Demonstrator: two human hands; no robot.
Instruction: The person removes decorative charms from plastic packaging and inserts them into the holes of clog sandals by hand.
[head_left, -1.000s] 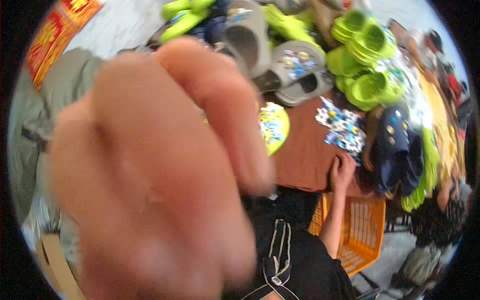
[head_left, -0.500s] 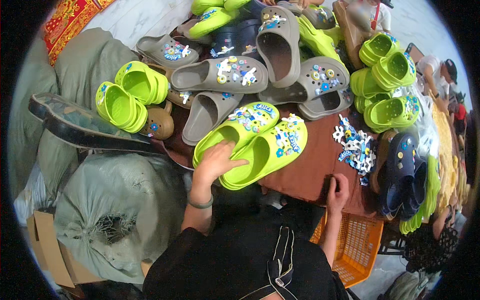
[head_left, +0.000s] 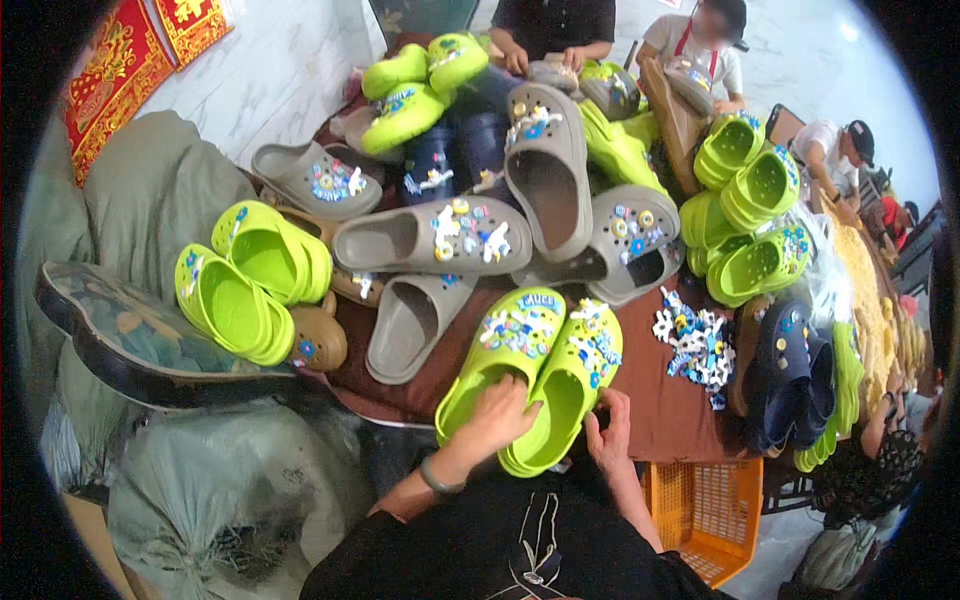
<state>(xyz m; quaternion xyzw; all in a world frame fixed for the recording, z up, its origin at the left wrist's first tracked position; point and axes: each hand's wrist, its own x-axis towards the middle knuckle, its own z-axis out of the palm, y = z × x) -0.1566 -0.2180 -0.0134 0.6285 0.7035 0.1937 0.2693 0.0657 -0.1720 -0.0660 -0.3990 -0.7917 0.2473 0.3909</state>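
A pair of lime green clogs (head_left: pixel 560 395) with colourful charms on the toes stands side by side at the table's near edge, toes pointing away. My left hand (head_left: pixel 500 412) pinches the adjoining walls of both clogs, its fingers down in the left clog's opening and the thumb over the right one. Close beside the right clog's outer side is my right hand (head_left: pixel 610 432), empty, fingers bent and apart from the thumb. To the right of the pair lies a heap of loose white and blue charms (head_left: pixel 695 345) on the brown cloth (head_left: pixel 640 390).
Grey clogs (head_left: pixel 432 238) are piled beyond the pair. More lime clogs (head_left: pixel 235 295) stand at left and stacked lime clogs (head_left: pixel 755 260) at right, near navy clogs (head_left: pixel 785 370). An orange crate (head_left: pixel 705 510) sits below the table; stuffed sacks (head_left: pixel 220 490) fill the left. Other people work beyond.
My left hand has brought the lime clogs nearer and to the right, turning their toes farther away from me. My right hand has moved left to the right clog's side. The view has shifted too.
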